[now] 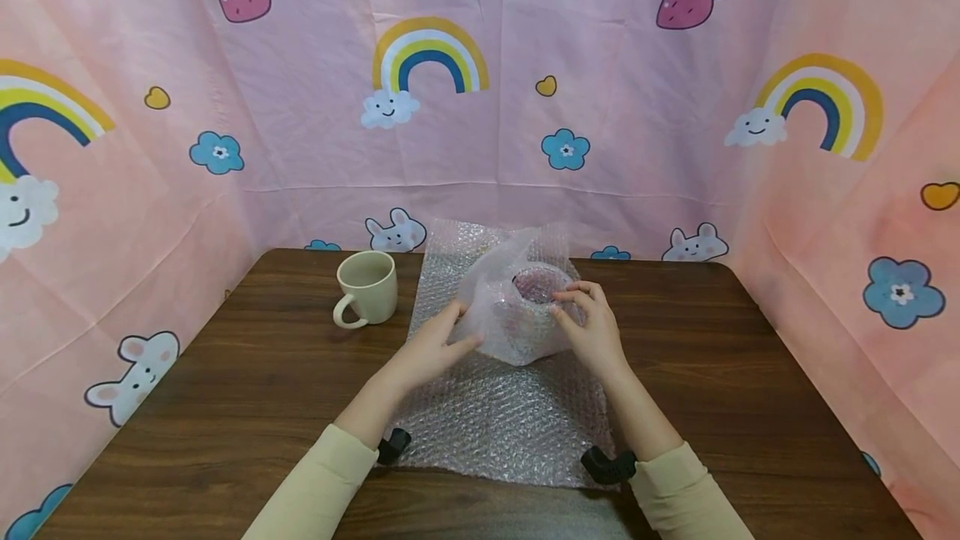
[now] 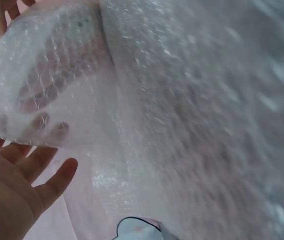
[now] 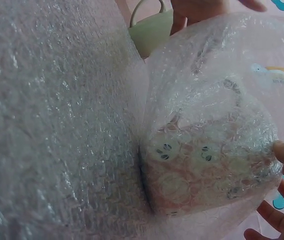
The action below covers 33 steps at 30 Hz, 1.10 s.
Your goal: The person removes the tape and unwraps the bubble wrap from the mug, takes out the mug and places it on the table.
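A cup [image 3: 181, 172] with a pink printed pattern shows through bubble wrap [image 3: 216, 120], loose around it. The wrapped bundle [image 1: 525, 332] stands on a flat bubble wrap sheet [image 1: 510, 423], its round opening facing up. My left hand [image 1: 431, 344] is at the bundle's left side. In the left wrist view its fingertips show through the loose film, and its thumb [image 2: 59, 182] stays apart in front. At the opening's right rim, my right hand [image 1: 596, 327] touches the wrap with thumb and fingers spread.
An uncovered pale green mug [image 1: 367, 290] stands left of the sheet, handle towards the front left. The brown wooden table [image 1: 720, 373] reaches back to a pink patterned cloth [image 1: 322, 123] hanging behind and at both sides.
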Motion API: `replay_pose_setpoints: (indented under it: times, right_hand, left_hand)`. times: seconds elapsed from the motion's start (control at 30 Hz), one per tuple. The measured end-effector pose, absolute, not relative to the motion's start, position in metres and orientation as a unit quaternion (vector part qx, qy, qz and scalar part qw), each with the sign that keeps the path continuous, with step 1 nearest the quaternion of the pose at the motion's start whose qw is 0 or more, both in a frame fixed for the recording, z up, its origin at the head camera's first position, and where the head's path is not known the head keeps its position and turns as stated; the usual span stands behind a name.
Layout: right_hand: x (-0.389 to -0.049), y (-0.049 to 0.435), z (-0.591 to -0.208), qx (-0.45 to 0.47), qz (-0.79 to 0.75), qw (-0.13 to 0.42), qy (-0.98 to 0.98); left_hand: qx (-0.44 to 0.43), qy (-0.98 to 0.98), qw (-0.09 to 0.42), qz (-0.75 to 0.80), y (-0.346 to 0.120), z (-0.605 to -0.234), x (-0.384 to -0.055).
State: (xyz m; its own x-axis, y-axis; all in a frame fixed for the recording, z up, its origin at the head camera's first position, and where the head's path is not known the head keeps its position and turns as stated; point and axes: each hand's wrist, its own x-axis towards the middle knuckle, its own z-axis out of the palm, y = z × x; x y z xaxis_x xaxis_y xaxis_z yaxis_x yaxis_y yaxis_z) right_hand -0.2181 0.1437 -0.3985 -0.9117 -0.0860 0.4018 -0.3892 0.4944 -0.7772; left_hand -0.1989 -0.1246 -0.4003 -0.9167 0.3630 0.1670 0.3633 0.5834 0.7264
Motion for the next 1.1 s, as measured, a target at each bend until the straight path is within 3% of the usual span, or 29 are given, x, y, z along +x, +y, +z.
replay_pose_setpoints:
  times: [0.53,0.9,1.1]
  right_hand:
    - [-0.216,0.143,-0.397,0.138,0.478,0.161,-0.853]
    - [-0.222,0.149,-0.392,0.200,0.354,0.215,-0.888]
    - [-0.228,0.156,-0.387,0.241,0.300,0.185,-0.904]
  left_hand:
    - [-0.187,-0.836,-0.044,-0.514,-0.153,-0.396,-0.189]
    - [-0.202,-0.852,-0.005,-0.484,-0.162,-0.401,-0.192]
    - [-0.199,-0.839,0.014,-0.507,-0.163,-0.393,-0.189]
